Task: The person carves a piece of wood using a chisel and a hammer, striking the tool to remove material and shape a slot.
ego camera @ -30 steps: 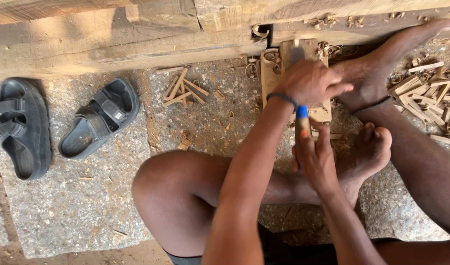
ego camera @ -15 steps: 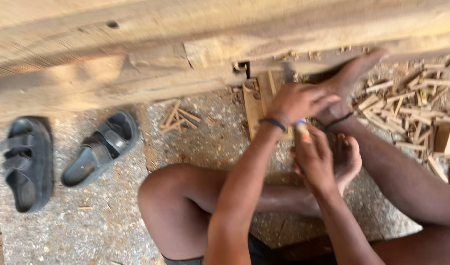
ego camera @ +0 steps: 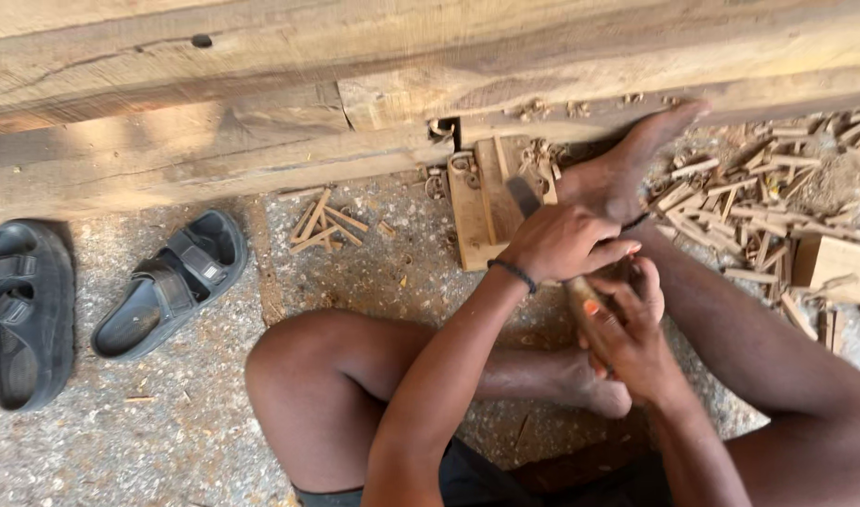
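Fingers of my left hand (ego camera: 563, 246) curl tight around the chisel (ego camera: 524, 197); my right hand (ego camera: 627, 338) grips its handle low. I keep the blade flat on the wood block (ego camera: 477, 221).

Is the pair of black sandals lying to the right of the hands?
No, the sandals lie on the ground far left of both hands.

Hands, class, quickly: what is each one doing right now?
Left hand: closed around a chisel over the small wooden board.
Right hand: fingers curled on the chisel's handle; grip partly hidden.
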